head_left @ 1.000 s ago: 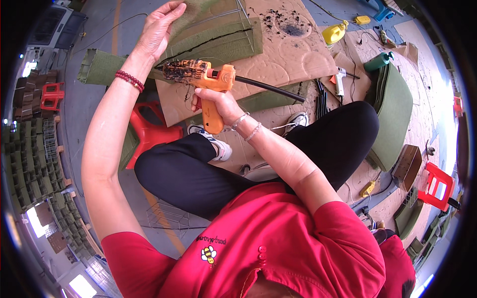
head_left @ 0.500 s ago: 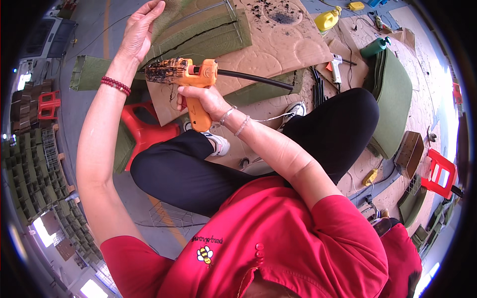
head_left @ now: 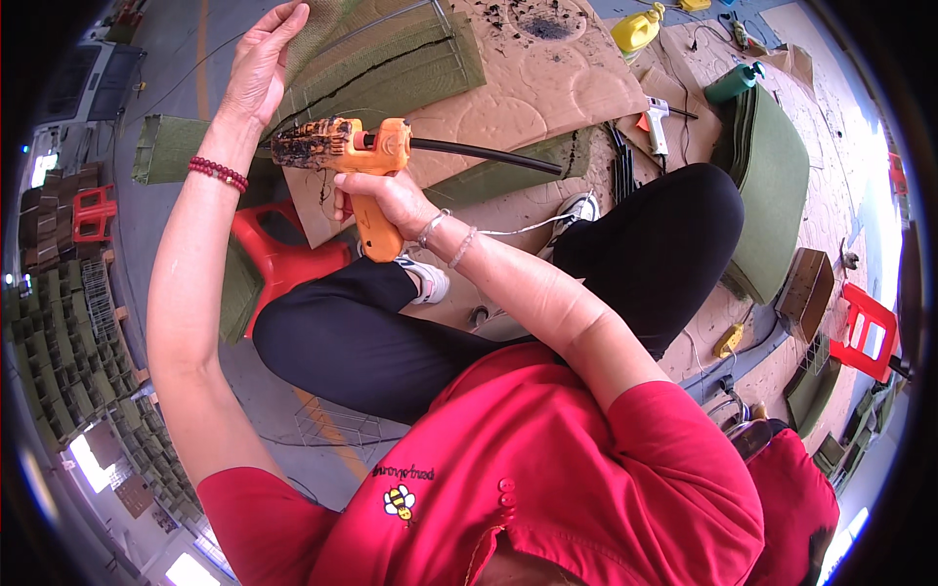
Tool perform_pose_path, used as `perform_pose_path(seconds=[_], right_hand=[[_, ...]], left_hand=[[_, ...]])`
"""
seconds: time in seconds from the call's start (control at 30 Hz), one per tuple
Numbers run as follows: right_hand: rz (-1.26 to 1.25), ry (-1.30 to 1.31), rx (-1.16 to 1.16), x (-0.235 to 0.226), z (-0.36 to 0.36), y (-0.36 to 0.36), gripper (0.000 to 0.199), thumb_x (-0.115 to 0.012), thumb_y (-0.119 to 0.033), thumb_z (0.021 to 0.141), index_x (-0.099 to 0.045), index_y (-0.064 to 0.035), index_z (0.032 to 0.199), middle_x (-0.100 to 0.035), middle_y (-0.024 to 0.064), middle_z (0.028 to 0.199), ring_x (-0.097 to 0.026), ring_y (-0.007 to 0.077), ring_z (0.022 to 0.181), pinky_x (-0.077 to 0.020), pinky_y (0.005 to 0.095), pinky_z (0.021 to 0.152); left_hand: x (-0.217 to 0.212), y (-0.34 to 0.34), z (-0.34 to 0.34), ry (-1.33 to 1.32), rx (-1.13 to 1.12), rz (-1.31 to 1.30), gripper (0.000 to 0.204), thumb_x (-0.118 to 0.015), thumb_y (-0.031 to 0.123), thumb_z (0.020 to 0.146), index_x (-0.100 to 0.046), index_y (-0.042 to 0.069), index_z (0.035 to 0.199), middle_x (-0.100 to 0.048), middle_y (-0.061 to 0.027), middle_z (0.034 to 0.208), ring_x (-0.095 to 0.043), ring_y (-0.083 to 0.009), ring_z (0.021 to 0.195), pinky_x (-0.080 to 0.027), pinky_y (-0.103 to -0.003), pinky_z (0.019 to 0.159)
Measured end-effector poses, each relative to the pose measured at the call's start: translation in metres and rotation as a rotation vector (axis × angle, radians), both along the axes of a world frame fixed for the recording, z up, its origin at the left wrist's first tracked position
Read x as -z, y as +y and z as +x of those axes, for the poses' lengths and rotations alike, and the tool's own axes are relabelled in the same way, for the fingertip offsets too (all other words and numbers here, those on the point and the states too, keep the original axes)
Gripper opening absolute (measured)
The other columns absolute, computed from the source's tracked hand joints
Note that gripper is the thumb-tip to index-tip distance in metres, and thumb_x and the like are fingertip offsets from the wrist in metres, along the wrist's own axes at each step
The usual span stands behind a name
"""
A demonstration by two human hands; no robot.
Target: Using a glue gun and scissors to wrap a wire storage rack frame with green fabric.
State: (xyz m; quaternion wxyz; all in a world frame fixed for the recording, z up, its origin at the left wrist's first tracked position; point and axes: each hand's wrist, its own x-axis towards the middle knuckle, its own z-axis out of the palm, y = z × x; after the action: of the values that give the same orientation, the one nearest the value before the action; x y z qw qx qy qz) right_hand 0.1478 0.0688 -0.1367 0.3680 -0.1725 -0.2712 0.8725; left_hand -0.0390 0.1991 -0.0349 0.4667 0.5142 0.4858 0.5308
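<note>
My right hand [head_left: 393,200] is wrapped round the handle of an orange hot glue gun [head_left: 393,146]. Black residue covers its front end, and a long black glue stick [head_left: 489,154] juts from its back. At the upper left, my left hand [head_left: 262,63] pinches the raised edge of a green woven fabric [head_left: 318,34]. The gun's nozzle points left, below that fabric and close to my left wrist. Beyond the gun lies a green fabric panel [head_left: 381,93] with a black line along it and a metal wire frame [head_left: 438,21] at its far end.
A brown board [head_left: 547,88] with black scraps lies ahead. Rightward are a white glue gun [head_left: 657,127], several black sticks [head_left: 622,166], a yellow jug [head_left: 637,31], a green bottle [head_left: 733,84] and stacked green panels [head_left: 777,186]. A red stool [head_left: 283,259] stands beside my leg.
The orange glue gun and my right hand have shifted slightly left. My left hand has also moved a little left, still pinching the fabric.
</note>
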Motion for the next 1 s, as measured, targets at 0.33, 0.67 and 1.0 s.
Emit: perform_pose_path(seconds=[0.33,0.67,1.0], right_hand=[[-0.023,0.011,-0.01,0.003,0.004,-0.001,0.018,-0.059,-0.015,0.086,-0.056,-0.0006,0.095,-0.062,0.0092,0.075,-0.063,0.0203,0.067,-0.052,0.0344,0.065],[-0.014,0.018,-0.019,0.003,0.005,-0.002,0.017,-0.057,-0.017,0.087,-0.057,-0.0011,0.093,-0.061,0.0088,0.076,-0.062,0.0198,0.068,-0.0515,0.0336,0.066],[-0.046,0.035,0.033,0.004,0.013,-0.003,0.018,-0.06,-0.018,0.087,-0.056,-0.0022,0.094,-0.061,0.0081,0.076,-0.062,0.0194,0.068,-0.0515,0.0341,0.065]], left_hand=[[-0.002,-0.002,0.0,0.002,-0.006,-0.004,0.022,-0.067,0.015,0.087,-0.064,0.008,0.108,-0.065,0.0013,0.105,-0.056,-0.0068,0.104,-0.038,-0.021,0.098],[-0.002,-0.001,0.0,0.004,-0.019,-0.005,0.022,-0.068,0.016,0.087,-0.065,0.008,0.107,-0.065,0.0017,0.105,-0.055,-0.0066,0.104,-0.037,-0.021,0.098],[-0.003,-0.005,0.004,-0.016,-0.008,-0.012,0.021,-0.068,0.016,0.087,-0.065,0.009,0.106,-0.065,0.002,0.105,-0.056,-0.0065,0.103,-0.038,-0.02,0.098]])
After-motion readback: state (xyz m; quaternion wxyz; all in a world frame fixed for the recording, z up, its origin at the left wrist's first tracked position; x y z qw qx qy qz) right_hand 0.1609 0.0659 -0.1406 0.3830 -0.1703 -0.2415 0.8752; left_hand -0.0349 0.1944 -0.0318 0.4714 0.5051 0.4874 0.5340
